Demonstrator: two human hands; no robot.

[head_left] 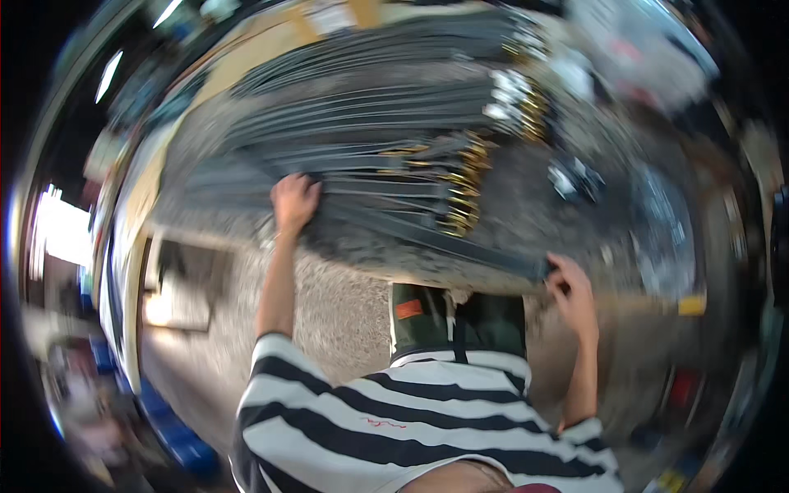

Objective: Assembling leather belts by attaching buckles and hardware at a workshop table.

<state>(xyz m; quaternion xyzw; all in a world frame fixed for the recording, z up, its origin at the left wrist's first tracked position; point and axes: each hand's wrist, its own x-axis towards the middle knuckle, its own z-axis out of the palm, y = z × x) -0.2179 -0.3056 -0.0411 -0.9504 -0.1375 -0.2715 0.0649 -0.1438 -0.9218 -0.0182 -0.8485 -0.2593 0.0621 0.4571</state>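
A dark grey strap (436,238) stretches slantwise along the table's near edge, from one of my hands to the other. At its right end, the fingers of my right hand (573,292) pinch the tip. My left hand (296,200) is closed on the strap's other end, beside the nearest row of straps; motion smears its fingertips a little. That nearest row of grey straps (362,187) lies flat just beyond, with gold-coloured metal fittings (462,193) lined up at its right ends.
Further rows of grey straps (370,107) lie across the grey-topped table (526,209), some with white-wrapped ends (507,100). A small clear packet (575,179) rests to the right. Clear plastic bags (645,49) fill the far right corner. Blue containers (177,423) stand on the floor at left.
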